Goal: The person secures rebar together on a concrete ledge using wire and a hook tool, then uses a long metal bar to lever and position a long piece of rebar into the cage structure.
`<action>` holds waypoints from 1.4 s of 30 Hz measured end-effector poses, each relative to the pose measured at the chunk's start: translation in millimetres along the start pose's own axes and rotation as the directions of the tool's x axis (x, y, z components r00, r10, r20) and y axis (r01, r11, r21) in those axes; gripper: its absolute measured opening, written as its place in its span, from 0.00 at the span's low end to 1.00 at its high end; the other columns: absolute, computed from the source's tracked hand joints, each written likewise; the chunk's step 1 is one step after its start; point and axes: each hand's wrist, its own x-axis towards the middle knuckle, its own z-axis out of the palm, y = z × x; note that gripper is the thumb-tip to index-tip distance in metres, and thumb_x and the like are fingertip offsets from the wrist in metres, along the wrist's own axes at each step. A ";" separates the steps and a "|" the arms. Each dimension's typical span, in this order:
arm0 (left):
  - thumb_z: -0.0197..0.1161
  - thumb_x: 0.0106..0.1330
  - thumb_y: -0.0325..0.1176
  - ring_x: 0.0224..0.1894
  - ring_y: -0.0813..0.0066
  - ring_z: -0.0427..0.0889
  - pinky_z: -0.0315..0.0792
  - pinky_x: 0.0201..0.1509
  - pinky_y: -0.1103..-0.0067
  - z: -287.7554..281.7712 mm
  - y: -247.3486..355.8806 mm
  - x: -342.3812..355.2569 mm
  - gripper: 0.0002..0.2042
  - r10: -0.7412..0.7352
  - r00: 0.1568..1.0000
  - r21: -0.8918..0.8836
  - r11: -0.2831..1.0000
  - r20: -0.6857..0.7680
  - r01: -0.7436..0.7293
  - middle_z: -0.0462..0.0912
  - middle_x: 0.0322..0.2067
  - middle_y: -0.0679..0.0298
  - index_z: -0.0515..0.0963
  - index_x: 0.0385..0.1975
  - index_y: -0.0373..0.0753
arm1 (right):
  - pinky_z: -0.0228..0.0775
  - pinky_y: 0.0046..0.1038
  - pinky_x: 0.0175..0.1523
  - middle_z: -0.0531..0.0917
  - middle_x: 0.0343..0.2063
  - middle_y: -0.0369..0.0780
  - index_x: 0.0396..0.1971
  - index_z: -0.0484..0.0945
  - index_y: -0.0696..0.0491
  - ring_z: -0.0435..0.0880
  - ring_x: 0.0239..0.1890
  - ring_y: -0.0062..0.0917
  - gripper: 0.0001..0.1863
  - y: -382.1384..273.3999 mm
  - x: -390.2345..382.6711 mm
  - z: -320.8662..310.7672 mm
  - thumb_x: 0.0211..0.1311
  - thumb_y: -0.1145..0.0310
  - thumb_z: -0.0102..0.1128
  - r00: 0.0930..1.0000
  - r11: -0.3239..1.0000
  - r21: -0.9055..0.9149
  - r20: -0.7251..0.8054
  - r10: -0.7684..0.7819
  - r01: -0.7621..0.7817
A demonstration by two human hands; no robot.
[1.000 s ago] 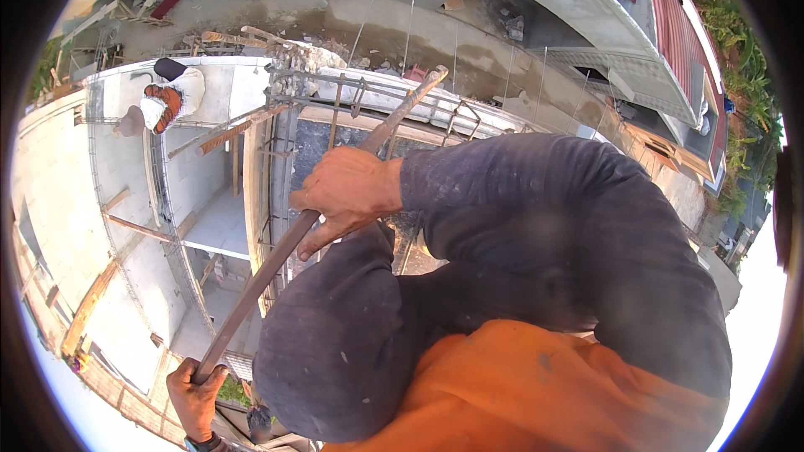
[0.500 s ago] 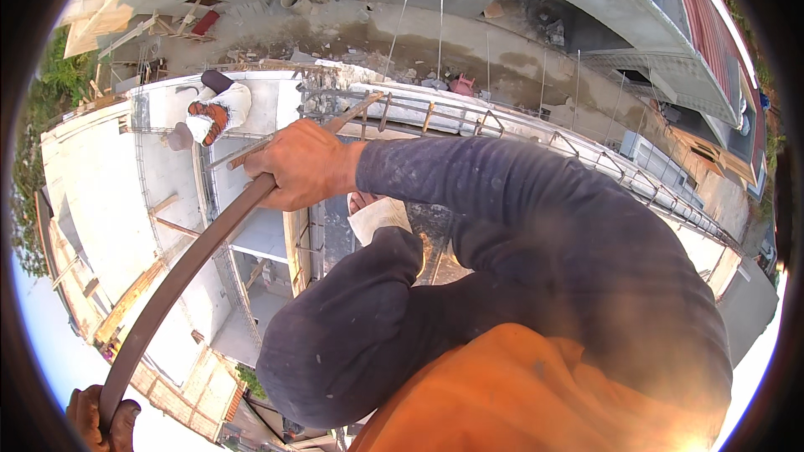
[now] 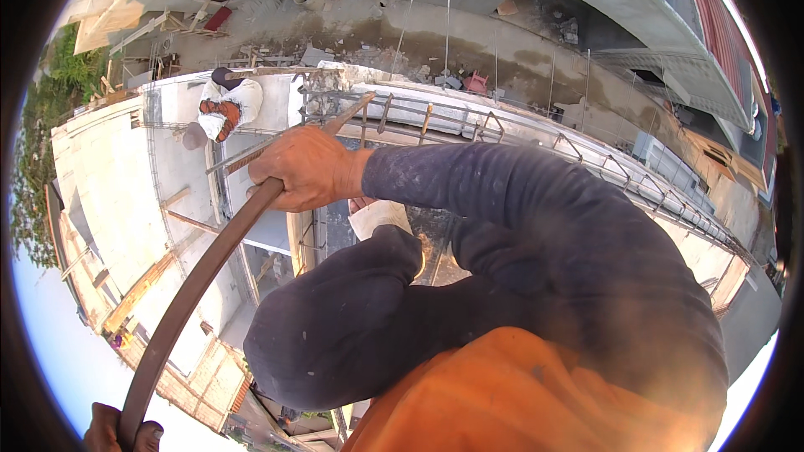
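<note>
A long brown steel bar [image 3: 197, 276] runs from the near left corner of the view up toward the middle far, where its ribbed tip pokes out among the upright rebar [image 3: 435, 121] of a wall top. The fisheye bends it into a curve, so I cannot tell how straight it really is.

The right hand [image 3: 306, 169] is wrapped tight around the bar near its far end, knuckles up, its dark sleeve [image 3: 519, 209] crossing in from the right. The left hand [image 3: 117, 431] is at the very bottom left rim, fingers closed around the near end of the same bar; only part of it shows. So the bar's long axis lies between the two hands, running near-left to far-centre, with the right hand the one closer to the rebar cage.

Just beyond the right hand, the bar tip sits beside the bent tops of the steel cage, which runs off to the right along a concrete beam [image 3: 536, 130]. That side is crowded with steel. To the left the room opens out over a pale concrete slab [image 3: 109, 184] far below, with timber props [image 3: 146, 285] leaning against it.

Another person [image 3: 222, 109] in a white and orange top crouches on the far wall, well apart from the bar tip.
</note>
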 end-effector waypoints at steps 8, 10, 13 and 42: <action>0.65 0.74 0.45 0.22 0.60 0.80 0.71 0.24 0.66 115.0 -11.8 -30.7 0.13 -0.144 0.977 -0.272 0.945 0.155 0.182 0.82 0.25 0.55 0.81 0.34 0.41 | 0.69 0.39 0.37 0.80 0.22 0.34 0.26 0.79 0.46 0.82 0.30 0.35 0.15 2.6 -17.4 41.2 0.65 0.52 0.68 0.984 0.984 -0.065 0.068 -0.162 0.167; 0.64 0.75 0.46 0.23 0.59 0.81 0.71 0.25 0.65 150.3 -17.5 -34.4 0.13 -0.141 0.969 -0.291 0.937 0.201 0.196 0.83 0.26 0.56 0.81 0.37 0.42 | 0.70 0.38 0.39 0.80 0.22 0.34 0.27 0.79 0.45 0.82 0.30 0.34 0.14 5.2 -21.7 43.9 0.64 0.53 0.69 0.982 0.982 -0.095 0.115 -0.153 0.164; 0.70 0.65 0.60 0.23 0.59 0.82 0.72 0.25 0.65 228.2 -7.6 -65.1 0.23 -0.345 0.871 -0.324 0.828 0.351 0.458 0.84 0.25 0.58 0.81 0.37 0.42 | 0.70 0.36 0.42 0.80 0.25 0.33 0.29 0.79 0.45 0.82 0.33 0.32 0.12 1.2 -35.1 58.1 0.60 0.54 0.70 0.951 0.976 -0.118 0.271 -0.147 0.184; 0.78 0.54 0.41 0.17 0.62 0.71 0.65 0.25 0.66 663.5 153.3 -72.2 0.20 -0.193 0.964 -0.942 0.244 0.184 0.229 0.72 0.15 0.59 0.70 0.21 0.37 | 0.66 0.34 0.55 0.80 0.39 0.32 0.41 0.84 0.45 0.76 0.51 0.26 0.24 62.2 -118.2 125.8 0.50 0.45 0.74 0.622 0.839 -0.415 0.774 0.122 0.351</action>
